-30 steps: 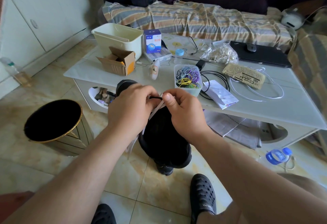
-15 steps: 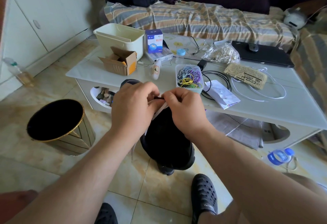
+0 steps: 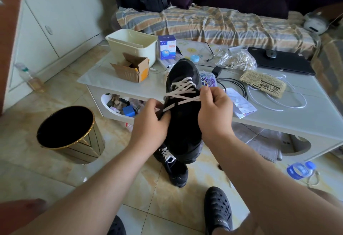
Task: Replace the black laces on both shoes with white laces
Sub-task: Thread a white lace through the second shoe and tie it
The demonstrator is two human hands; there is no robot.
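A black shoe (image 3: 182, 123) is held up in front of me, toe pointing away, with a white lace (image 3: 181, 93) criss-crossed over its upper. My left hand (image 3: 150, 121) pinches the lace end at the shoe's left side. On the right edge of the shoe, my right hand (image 3: 213, 112) pinches the lace. A second black shoe (image 3: 171, 166) with white lacing lies on the floor below. A loose white lace (image 3: 278, 103) lies on the table at the right.
A low white table (image 3: 115, 84) carries a cream bin (image 3: 131, 47), a cardboard box (image 3: 132, 67), a blue box, cables and a newspaper packet. A black waste bin (image 3: 68, 132) stands on the floor at left. A plastic bottle (image 3: 300, 169) lies at right. My sandalled feet are below.
The shoe has tipped up so its laced top now faces me. My hands have moved apart to its two sides, drawing the white lace across.
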